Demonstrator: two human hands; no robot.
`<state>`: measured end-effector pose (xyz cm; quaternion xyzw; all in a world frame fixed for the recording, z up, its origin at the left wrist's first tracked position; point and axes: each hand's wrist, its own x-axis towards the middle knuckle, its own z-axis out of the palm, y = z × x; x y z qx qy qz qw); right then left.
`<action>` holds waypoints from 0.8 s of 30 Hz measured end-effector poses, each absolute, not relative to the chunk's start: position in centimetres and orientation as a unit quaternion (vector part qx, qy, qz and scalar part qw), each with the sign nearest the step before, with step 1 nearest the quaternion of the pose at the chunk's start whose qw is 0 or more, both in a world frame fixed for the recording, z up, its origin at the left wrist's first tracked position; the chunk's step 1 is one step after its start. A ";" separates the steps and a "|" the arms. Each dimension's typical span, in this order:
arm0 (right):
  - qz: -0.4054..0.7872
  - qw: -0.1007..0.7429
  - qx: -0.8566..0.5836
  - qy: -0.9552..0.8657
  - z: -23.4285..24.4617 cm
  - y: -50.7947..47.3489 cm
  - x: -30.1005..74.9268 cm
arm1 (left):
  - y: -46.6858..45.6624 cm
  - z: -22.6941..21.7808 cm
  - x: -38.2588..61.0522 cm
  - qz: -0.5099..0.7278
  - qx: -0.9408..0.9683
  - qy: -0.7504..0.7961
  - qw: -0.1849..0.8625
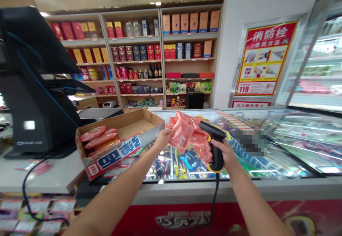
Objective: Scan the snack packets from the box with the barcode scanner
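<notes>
the left hand pinches a bunch of pink plastic packets by the near edge, a hold that seems to leave their labelled faces uncovered. the right hand is curled around the pistol grip of a handheld barcode scanner, whose head points to about ten o'clock, probably to keep it trained on the packets. these lie between the hands, above a glass-topped chest freezer; i cannot tell whether the right fingers touch them. the scanner's cable drops toward six o'clock, apparently slack enough for free movement.

at nine o'clock from the left hand is an open cardboard box, tilted, with more pink packets in its far-left end; its open top likely keeps them within reach. beyond it, a point-of-sale terminal stands on the tabletop. shelves of boxed goods stand around twelve o'clock.
</notes>
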<state>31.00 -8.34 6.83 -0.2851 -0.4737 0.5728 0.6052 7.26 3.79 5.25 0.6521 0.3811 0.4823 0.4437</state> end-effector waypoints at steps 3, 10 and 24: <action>0.551 0.631 -0.301 -0.456 6.6 -9.3 32.9 | 4.6 6.9 11.4 0.434 0.664 0.382 0.474; 0.522 0.645 -0.308 -0.466 5.1 -10.3 35.1 | 6.4 9.3 15.5 0.414 0.705 0.481 0.316; 0.595 0.562 -0.269 -0.507 6.0 -6.8 26.8 | 4.4 12.5 -1.5 0.398 0.695 0.599 -0.003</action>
